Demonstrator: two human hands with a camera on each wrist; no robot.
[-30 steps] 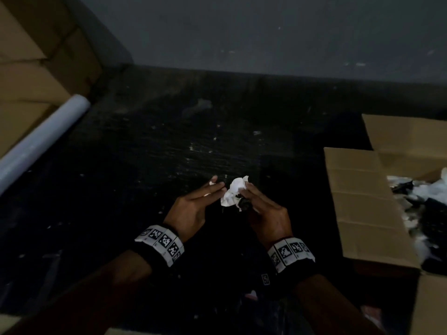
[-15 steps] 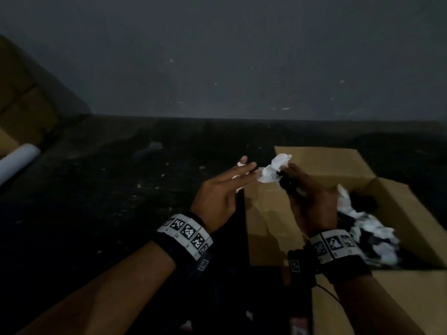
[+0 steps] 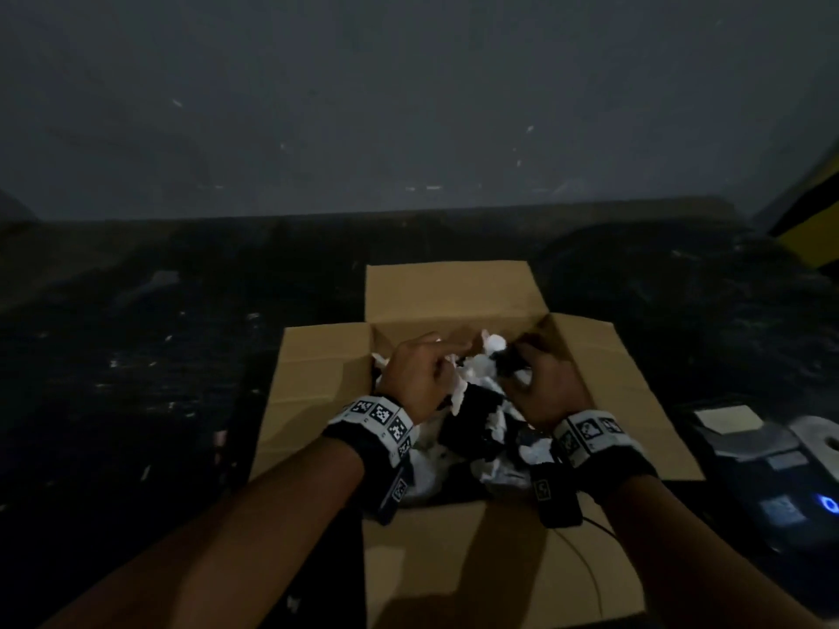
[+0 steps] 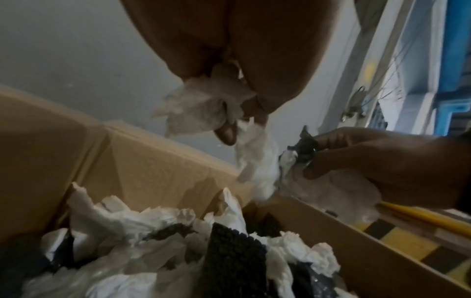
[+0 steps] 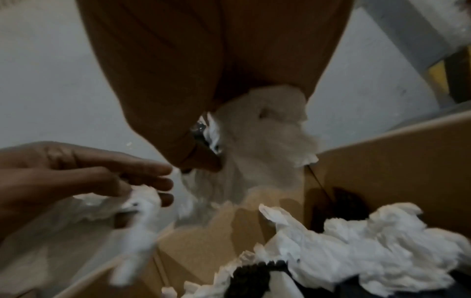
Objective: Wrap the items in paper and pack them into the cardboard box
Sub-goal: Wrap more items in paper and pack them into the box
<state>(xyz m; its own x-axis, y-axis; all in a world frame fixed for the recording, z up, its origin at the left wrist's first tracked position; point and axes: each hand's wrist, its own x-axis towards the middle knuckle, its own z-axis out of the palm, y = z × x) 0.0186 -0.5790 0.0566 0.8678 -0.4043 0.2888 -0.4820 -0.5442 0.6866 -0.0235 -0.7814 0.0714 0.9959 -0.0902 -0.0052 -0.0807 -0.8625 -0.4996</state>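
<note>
An open cardboard box point(image 3: 447, 288) lies below me, holding crumpled white paper and black items point(image 3: 472, 415). My right hand point(image 3: 540, 383) hovers over the box's far part and pinches a small dark item point(image 3: 504, 360) partly wrapped in white paper point(image 3: 492, 345). From the left wrist view the dark item point(image 4: 304, 147) shows between my right thumb and fingers. My left hand point(image 3: 417, 379) is just left of it, above the box, with a crumpled scrap of white paper point(image 4: 211, 96) held in its fingers. In the right wrist view the wrap point(image 5: 267, 125) hangs from my right hand.
The box flaps point(image 3: 318, 379) lie spread out on a dark speckled floor. A grey device with a blue light point(image 3: 826, 503) sits to the right of the box. A thin cable point(image 3: 585, 560) crosses the near flap. A grey wall rises behind, with a yellow-black striped edge point(image 3: 812, 229) at far right.
Both hands have carried the partly wrapped item from over the dark floor to the right and now hang over the open box. The head view has swung right with them.
</note>
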